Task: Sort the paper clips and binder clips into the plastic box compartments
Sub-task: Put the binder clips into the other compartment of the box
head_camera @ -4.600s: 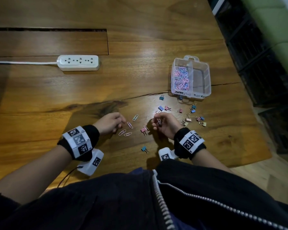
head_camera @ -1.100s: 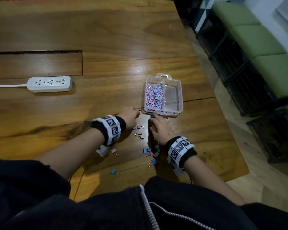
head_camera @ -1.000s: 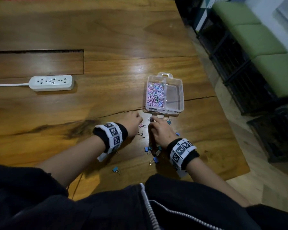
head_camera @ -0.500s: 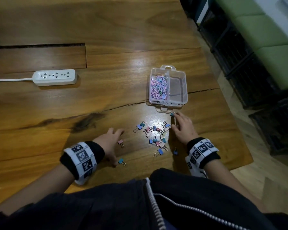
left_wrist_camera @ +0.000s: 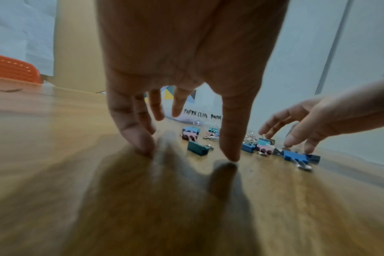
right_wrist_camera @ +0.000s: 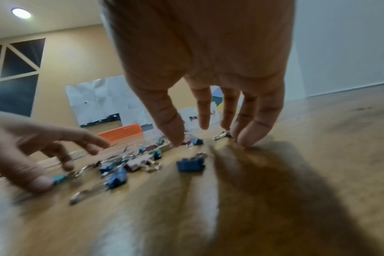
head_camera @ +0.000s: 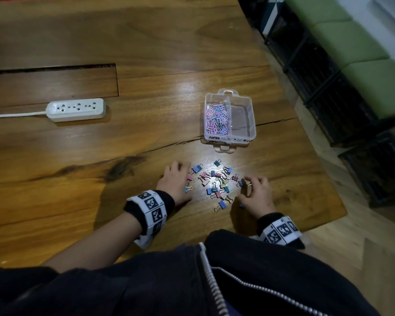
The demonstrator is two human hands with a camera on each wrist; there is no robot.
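Many small binder clips [head_camera: 214, 183] — blue, pink, teal — between two hands, both with fingers spread loosely.

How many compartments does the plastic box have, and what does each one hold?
2. In the plastic box, the left compartment holds the paper clips; the right compartment looks empty.

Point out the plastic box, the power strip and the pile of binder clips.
plastic box [head_camera: 251, 110]: head view, right wall of the empty compartment.
power strip [head_camera: 76, 109]: head view, middle of its top face.
binder clips [head_camera: 215, 184]: head view, centre of the pile.
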